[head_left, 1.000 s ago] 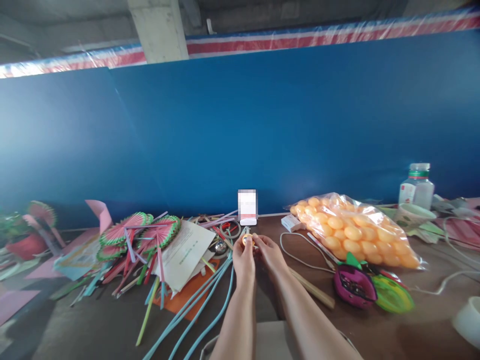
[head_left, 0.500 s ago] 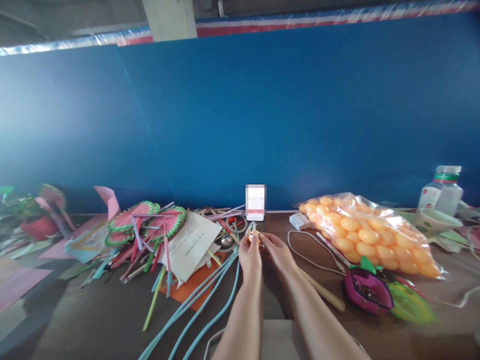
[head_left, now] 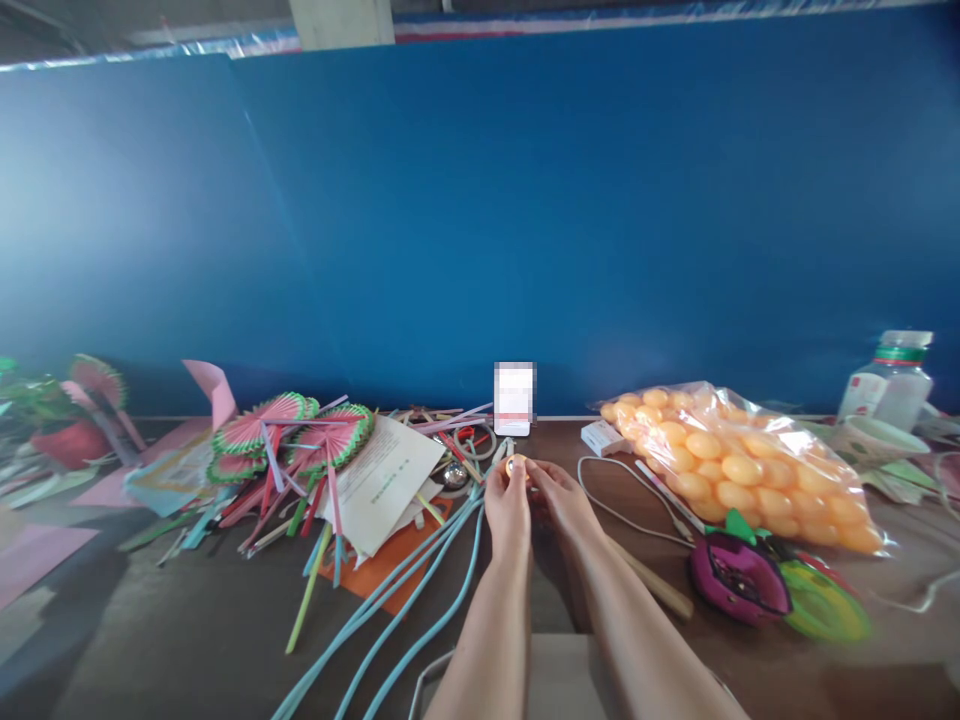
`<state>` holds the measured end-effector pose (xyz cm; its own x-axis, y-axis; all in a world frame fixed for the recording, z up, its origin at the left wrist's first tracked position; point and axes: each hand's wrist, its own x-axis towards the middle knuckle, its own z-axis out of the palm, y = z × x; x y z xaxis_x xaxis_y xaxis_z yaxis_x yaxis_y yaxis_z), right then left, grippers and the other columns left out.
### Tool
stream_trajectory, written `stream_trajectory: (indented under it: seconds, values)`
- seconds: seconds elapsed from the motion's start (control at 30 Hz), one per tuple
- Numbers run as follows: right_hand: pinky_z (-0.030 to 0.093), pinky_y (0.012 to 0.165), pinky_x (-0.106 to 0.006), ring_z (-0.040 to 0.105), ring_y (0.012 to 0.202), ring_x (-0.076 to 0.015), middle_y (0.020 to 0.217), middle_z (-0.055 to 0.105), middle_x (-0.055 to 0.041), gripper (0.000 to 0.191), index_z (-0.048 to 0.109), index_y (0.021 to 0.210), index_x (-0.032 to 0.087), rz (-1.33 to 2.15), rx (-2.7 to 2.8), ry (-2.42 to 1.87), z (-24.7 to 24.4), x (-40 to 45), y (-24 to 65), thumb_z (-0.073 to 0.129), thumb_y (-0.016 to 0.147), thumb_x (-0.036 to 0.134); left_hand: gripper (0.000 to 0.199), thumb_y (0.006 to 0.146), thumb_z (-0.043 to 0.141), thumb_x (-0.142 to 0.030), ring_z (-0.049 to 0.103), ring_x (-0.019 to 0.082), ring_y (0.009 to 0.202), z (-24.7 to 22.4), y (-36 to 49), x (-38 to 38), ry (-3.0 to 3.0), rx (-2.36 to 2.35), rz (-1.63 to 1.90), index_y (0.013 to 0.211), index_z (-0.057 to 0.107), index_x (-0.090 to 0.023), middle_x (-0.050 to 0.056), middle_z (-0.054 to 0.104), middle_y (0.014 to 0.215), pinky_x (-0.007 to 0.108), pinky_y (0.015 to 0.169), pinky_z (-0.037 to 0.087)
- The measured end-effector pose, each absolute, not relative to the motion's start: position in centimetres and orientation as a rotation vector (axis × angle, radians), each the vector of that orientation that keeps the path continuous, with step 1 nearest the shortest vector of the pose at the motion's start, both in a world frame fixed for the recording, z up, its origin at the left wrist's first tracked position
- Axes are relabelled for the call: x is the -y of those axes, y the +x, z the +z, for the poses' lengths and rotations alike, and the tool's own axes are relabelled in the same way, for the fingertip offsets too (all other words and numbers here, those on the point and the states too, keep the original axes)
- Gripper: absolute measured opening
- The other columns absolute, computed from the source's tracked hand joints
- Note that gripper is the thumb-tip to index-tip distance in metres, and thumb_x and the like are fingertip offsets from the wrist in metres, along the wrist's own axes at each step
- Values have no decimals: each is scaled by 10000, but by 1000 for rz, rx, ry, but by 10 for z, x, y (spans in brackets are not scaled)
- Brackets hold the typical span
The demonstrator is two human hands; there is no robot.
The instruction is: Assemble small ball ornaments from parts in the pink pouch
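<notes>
Between my two hands, held up in front of me over the table, is a small round orange thing (head_left: 517, 464) with a pale spot on its near side; its size and colour resemble the orange balls. My left hand (head_left: 507, 505) is closed on it with the thumb on top. From the other side the fingers of my right hand (head_left: 561, 495) pinch in at its edge. Most of it is hidden by my fingers. Just behind stands a white phone-like screen (head_left: 514, 400), blurred out.
To the right lie a clear bag of orange balls (head_left: 739, 470), a purple pouch (head_left: 739, 580), a wooden stick (head_left: 656, 585), a white cable (head_left: 615, 518) and a bottle (head_left: 885, 390). Leftward are paper fans (head_left: 270, 430), a printed sheet (head_left: 381, 480) and light-blue tubes (head_left: 420, 565). A blue panel (head_left: 480, 220) rises behind.
My view has tipped slightly downward, so the panel's top edge sits higher in the picture. Both hands keep the same hold on the orange thing.
</notes>
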<state>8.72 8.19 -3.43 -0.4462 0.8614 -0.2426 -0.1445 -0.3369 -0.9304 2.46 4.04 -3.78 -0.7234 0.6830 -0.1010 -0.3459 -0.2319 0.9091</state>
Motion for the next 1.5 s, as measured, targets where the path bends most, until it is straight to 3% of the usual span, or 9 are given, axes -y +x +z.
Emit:
stream_trajectory:
  seconds: [0.57, 1.5]
  values:
    - [367, 417, -180, 518, 451, -92, 586, 598, 12, 407, 653, 956, 165, 1892, 1118, -1003, -32, -82, 86, 760, 689, 453, 394, 737, 666, -494, 653, 210, 773, -48, 25, -45, 383, -1374, 2014, 933, 683, -153, 104, 685, 822, 297, 663, 511]
    - [301, 382, -162, 501, 442, -82, 595, 617, -10, 366, 721, 976, 179, 1926, 1160, -1075, -26, -80, 90, 729, 734, 453, 371, 739, 648, -516, 627, 184, 601, -36, 30, -40, 352, -1359, 1946, 860, 643, -166, 65, 655, 692, 275, 527, 495]
